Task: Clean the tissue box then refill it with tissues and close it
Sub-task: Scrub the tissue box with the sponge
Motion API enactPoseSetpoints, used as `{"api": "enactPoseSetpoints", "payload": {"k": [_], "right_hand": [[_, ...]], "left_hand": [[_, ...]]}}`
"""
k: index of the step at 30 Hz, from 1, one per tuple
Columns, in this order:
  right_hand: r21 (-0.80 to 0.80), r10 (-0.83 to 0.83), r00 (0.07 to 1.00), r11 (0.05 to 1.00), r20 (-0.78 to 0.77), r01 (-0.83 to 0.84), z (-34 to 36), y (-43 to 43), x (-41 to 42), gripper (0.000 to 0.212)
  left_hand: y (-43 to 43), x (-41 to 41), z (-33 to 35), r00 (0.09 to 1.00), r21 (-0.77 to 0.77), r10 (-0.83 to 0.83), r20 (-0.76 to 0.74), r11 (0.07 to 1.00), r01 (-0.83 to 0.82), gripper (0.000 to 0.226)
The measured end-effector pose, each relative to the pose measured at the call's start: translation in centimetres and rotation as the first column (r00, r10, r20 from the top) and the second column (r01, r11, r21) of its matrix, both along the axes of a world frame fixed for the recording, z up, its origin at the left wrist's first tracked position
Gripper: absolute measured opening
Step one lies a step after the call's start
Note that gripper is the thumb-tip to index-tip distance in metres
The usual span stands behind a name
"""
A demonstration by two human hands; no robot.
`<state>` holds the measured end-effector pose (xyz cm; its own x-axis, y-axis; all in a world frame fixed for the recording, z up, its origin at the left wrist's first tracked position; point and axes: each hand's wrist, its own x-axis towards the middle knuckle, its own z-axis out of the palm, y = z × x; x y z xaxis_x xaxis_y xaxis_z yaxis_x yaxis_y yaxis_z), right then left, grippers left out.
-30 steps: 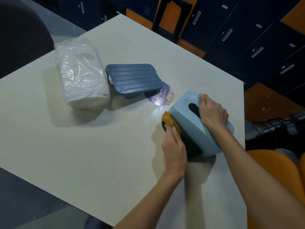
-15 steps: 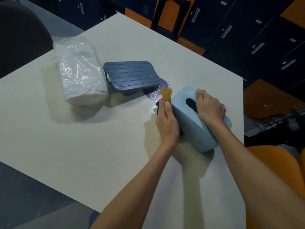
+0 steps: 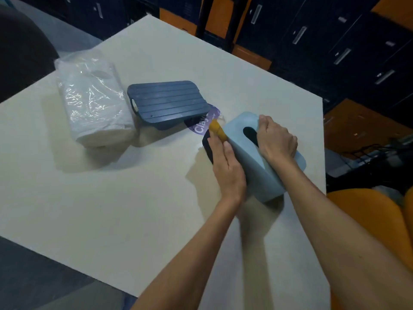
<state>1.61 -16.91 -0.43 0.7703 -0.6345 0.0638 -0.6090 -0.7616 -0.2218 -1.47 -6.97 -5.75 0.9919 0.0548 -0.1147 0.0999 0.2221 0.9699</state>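
So the left hand (image 3: 225, 168), fingers holding the yellow cloth (image 3: 217, 129), has slid to the far end of the tissue box (image 3: 250, 162), which lies tipped sideways on the surface (image 3: 111, 209) with the right hand (image 3: 276, 139) fingers curled over its top, so I'd guess the wiping's nearly done.

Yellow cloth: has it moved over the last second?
Yes: the yellow cloth slid along the tissue box toward the dark blue lid.

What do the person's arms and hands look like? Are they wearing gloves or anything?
No gloves. The left hand and the right hand are both bare, and no ring, watch or bracelet shows. The left forearm and the right forearm are bare too, with no sleeve in sight as far as the picture's edge.
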Motion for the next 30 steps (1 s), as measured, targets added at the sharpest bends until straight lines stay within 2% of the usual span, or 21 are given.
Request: {"api": "enactPoseSetpoints", "payload": {"k": [5, 9, 12, 14, 16, 19, 24, 27, 30], "right_hand": [[0.0, -0.009, 1.0, 1.0, 0.009, 0.009, 0.0, -0.2, 0.0, 0.052], [-0.001, 0.004, 1.0, 1.0, 0.024, -0.004, -0.2, -0.2, 0.0, 0.054], [0.006, -0.002, 1.0, 1.0, 0.023, 0.002, -0.1, -0.3, 0.0, 0.054], [0.01, -0.01, 1.0, 1.0, 0.024, 0.01, -0.1, -0.3, -0.1, 0.054], [0.025, -0.027, 0.999, 0.999, 0.019, 0.026, -0.2, -0.2, -0.2, 0.054], [0.045, -0.059, 0.998, 0.997, 0.001, 0.059, -0.2, 0.0, -0.1, 0.054], [0.046, -0.087, 0.996, 0.995, -0.012, 0.088, -0.1, -0.1, 0.0, 0.056], [0.029, -0.081, 0.997, 0.996, -0.01, 0.082, -0.2, -0.2, 0.1, 0.056], [0.039, -0.078, 0.997, 0.996, -0.011, 0.079, -0.1, -0.4, 0.0, 0.057]], "left_hand": [[-1.9, -8.2, -0.1, 0.976, -0.035, -0.167, 0.14, 0.984, 0.173, 0.059], [-1.0, -10.6, -2.6, 0.88, 0.07, -0.355, 0.314, 0.934, 0.351, 0.071], [-0.3, -8.2, -2.3, 0.911, 0.113, -0.289, 0.295, 0.957, 0.267, 0.067], [-0.2, -5.1, -1.1, 0.97, 0.111, -0.169, 0.172, 0.982, 0.151, 0.059], [0.0, -1.9, -0.2, 0.993, 0.127, -0.081, 0.084, 0.989, 0.07, 0.053], [0.4, -0.9, 0.4, 0.994, 0.11, -0.052, 0.095, 0.993, 0.042, 0.05], [-0.6, -8.3, -0.6, 0.948, 0.094, -0.242, 0.207, 0.969, 0.228, 0.055], [-0.4, -10.9, -2.0, 0.87, 0.193, -0.389, 0.303, 0.919, 0.344, 0.059], [0.6, -11.2, -2.5, 0.795, 0.303, -0.477, 0.376, 0.874, 0.381, 0.055]]}}
